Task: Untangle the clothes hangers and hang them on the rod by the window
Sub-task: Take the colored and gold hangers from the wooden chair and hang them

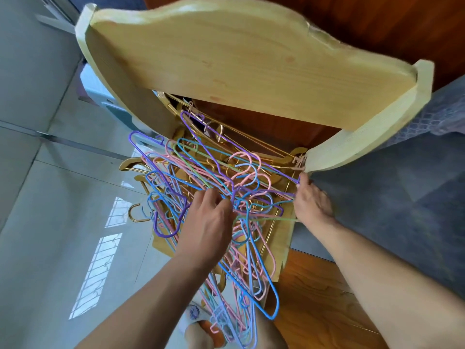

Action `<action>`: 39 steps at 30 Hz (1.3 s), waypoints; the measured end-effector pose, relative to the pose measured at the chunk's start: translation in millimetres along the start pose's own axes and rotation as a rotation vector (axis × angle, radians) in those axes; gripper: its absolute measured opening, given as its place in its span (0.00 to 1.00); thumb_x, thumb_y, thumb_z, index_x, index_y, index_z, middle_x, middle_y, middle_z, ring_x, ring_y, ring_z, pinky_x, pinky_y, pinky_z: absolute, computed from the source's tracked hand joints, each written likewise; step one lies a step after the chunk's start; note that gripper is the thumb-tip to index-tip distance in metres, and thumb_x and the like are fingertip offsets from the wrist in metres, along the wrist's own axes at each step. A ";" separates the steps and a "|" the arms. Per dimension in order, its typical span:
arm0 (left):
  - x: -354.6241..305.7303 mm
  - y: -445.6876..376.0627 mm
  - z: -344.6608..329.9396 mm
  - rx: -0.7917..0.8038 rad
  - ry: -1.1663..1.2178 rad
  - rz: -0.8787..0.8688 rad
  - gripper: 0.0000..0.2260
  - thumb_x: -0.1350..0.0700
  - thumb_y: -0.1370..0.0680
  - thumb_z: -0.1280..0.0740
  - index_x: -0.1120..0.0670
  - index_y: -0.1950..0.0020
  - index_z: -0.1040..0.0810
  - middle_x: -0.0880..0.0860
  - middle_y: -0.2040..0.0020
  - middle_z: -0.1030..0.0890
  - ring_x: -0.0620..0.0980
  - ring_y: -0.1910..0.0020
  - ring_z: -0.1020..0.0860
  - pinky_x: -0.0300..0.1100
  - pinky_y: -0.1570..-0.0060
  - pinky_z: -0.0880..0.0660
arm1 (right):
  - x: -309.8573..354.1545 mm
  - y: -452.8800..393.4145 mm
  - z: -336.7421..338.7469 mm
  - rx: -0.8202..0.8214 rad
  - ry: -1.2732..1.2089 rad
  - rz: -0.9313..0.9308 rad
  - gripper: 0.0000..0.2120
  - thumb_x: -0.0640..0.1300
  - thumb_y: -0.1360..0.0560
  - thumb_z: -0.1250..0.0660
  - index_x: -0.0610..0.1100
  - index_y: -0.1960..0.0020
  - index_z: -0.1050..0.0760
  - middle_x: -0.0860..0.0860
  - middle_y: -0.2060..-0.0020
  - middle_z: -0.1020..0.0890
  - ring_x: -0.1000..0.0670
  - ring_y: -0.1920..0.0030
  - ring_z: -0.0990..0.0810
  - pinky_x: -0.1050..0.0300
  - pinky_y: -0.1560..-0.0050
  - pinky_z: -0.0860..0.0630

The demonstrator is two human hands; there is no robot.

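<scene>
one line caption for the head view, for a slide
Both hands work into a tangle of coloured hangers piled beside a wooden board.

One tangled heap of hangers [214, 187] is lying on one pale wooden chair [241, 56]. The wire hangers are showing in four colours, pink, blue, purple and green, too knotted to count singly. Several gold hangers [137, 214] are sitting beneath them. Two hands, left hand [206, 222] and right hand [312, 202], are reaching in.

Both hands [208, 222] [312, 202] reach forward, fingers curled.
</scene>
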State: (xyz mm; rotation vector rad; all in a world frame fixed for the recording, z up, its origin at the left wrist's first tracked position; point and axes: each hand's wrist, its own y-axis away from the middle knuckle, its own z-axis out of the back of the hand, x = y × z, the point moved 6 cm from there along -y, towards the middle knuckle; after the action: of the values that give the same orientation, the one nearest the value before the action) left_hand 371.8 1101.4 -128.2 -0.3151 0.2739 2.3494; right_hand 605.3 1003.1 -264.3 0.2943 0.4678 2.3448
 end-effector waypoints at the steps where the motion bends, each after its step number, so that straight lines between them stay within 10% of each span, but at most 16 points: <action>1: 3.1 -3.1 -1.1 0.006 -0.004 0.001 0.09 0.53 0.21 0.31 0.56 0.57 0.23 0.54 0.54 0.27 0.57 0.53 0.30 0.50 0.56 0.29 | 0.6 -1.0 -0.8 -0.005 0.009 -0.005 0.22 0.44 0.20 0.35 0.44 0.31 0.41 0.43 0.51 0.18 0.43 0.56 0.16 0.49 0.59 0.19; 18: -10.6 -21.6 26.1 -0.079 0.031 -0.069 0.13 0.51 0.19 0.36 0.56 0.61 0.24 0.56 0.57 0.25 0.58 0.58 0.29 0.51 0.56 0.32 | 12.4 -15.5 4.6 0.117 0.079 0.112 0.15 0.43 0.19 0.37 0.48 0.33 0.34 0.43 0.45 0.20 0.38 0.47 0.18 0.47 0.54 0.22; 39: -13.1 -40.6 43.2 -0.136 0.016 0.039 0.11 0.53 0.20 0.33 0.55 0.61 0.21 0.55 0.61 0.25 0.58 0.61 0.30 0.50 0.60 0.30 | 36.7 -25.8 20.2 0.100 0.294 0.276 0.34 0.38 0.21 0.35 0.53 0.20 0.43 0.46 0.49 0.19 0.41 0.50 0.18 0.50 0.55 0.23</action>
State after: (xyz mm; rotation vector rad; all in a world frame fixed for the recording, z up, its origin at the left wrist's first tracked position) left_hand 403.1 1133.9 -87.6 -0.3971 0.1285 2.4100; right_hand 601.5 1051.0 -253.8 0.0603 0.7267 2.6532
